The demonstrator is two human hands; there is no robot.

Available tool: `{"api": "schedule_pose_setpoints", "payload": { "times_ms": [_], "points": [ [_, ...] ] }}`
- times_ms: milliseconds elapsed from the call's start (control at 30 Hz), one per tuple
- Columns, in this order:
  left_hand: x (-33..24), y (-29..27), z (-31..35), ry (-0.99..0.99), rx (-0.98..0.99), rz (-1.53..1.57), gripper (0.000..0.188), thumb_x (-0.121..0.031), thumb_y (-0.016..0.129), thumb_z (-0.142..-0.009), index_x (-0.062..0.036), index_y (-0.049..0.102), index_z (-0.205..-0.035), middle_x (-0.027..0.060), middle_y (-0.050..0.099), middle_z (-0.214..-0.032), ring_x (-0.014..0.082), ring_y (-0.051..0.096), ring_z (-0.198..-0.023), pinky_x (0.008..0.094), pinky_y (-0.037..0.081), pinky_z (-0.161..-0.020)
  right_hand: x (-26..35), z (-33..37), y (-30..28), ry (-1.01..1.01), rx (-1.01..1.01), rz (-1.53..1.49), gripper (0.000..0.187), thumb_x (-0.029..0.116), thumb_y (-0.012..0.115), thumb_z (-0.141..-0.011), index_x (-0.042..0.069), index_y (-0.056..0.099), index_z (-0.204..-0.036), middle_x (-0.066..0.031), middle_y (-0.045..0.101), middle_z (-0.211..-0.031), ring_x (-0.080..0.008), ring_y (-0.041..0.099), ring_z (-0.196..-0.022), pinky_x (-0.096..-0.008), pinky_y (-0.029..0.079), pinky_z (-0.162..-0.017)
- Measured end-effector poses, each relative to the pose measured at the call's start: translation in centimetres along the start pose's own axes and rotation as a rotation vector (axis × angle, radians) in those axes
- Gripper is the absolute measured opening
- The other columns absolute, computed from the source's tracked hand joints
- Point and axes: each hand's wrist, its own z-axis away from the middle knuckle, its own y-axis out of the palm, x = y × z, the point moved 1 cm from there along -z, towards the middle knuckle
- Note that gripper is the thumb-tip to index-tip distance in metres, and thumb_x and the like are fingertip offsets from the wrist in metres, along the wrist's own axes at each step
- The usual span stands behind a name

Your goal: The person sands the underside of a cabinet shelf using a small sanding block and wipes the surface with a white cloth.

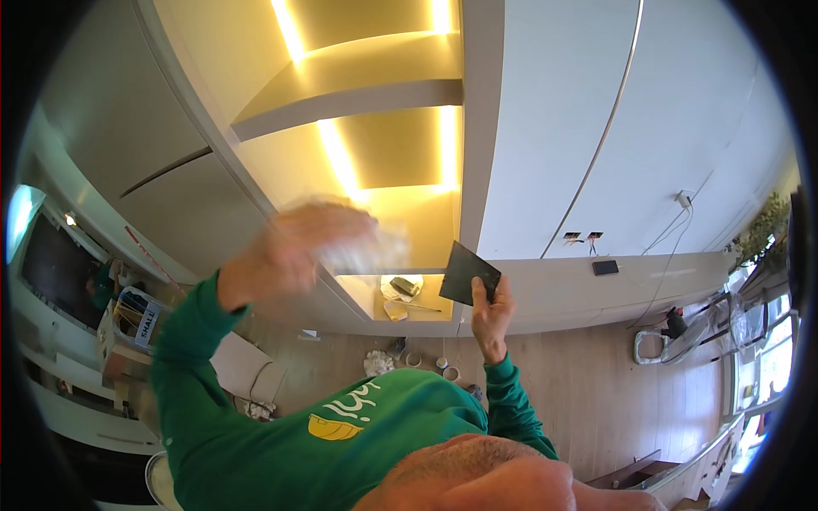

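Note:
My right hand (492, 318) grips a thin, dark, square-cornered plate (469, 274) by its lower right edge, thumb on the face toward me. The plate is tilted and held just in front of the upright edge of a lit shelf unit (349, 99). My left hand (298, 243) is raised at the left side of the unit and smeared by motion. A blurred whitish cloth-like wad (375, 248) shows at its fingers; its exact kind is unclear.
In the lowest niche lie a crumpled white cloth (400, 288) and small items. Tape rolls (452, 373) and a white rag (377, 363) lie on the floor (588, 375). Right of the unit, wires hang from wall sockets (584, 236). A box (136, 319) stands at left.

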Motion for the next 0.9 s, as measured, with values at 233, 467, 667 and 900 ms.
{"api": "schedule_pose_setpoints", "payload": {
  "times_ms": [233,467,667,900],
  "points": [
    [13.5,4.7,0.8,-0.039,-0.64,-0.921,0.051,0.012,0.063,-0.083,0.001,0.064,-0.132,0.0178,0.06,-0.141,0.0375,0.054,-0.136,0.0543,0.037,-0.116,1.0,-0.2,-1.5,0.069,0.03,-0.058,0.015,0.011,0.069,-0.097,-0.001,0.061,-0.098,-0.0031,0.065,-0.079,-0.0069,0.051,-0.072,-0.0262,0.045,-0.061],
    [9.1,7.7,-11.1,0.141,-0.523,-0.856,0.05,0.003,0.059,-0.087,-0.0029,0.06,-0.137,0.0129,0.054,-0.149,0.0287,0.049,-0.141,0.0512,0.036,-0.117,2.2,-1.8,-0.6,0.045,0.053,-0.119,0.012,0.008,0.069,-0.096,-0.001,0.061,-0.099,-0.0036,0.067,-0.084,-0.0068,0.053,-0.076,-0.0243,0.046,-0.065],
    [13.2,3.8,1.5,-0.274,-0.852,-0.932,0.062,0.005,0.066,-0.085,0.0056,0.049,-0.145,0.0264,0.048,-0.151,0.047,0.044,-0.14,0.0536,0.035,-0.118,0.4,1.2,-4.5,0.198,-0.037,-0.213,0.021,0.007,0.065,-0.099,0.0,0.063,-0.118,-0.0012,0.069,-0.098,-0.0059,0.054,-0.078,-0.0222,0.043,-0.064],
    [6.9,10.9,-10.9,0.006,-0.676,-0.62,0.048,0.007,0.059,-0.086,-0.0034,0.062,-0.133,0.0188,0.061,-0.134,0.0362,0.057,-0.128,0.0458,0.045,-0.106,3.7,2.5,1.7,0.66,0.224,-0.257,0.017,0.016,0.056,-0.104,0.008,0.062,-0.118,0.0029,0.065,-0.086,-0.0005,0.042,-0.057,-0.0186,0.023,-0.044]
  ]
}}
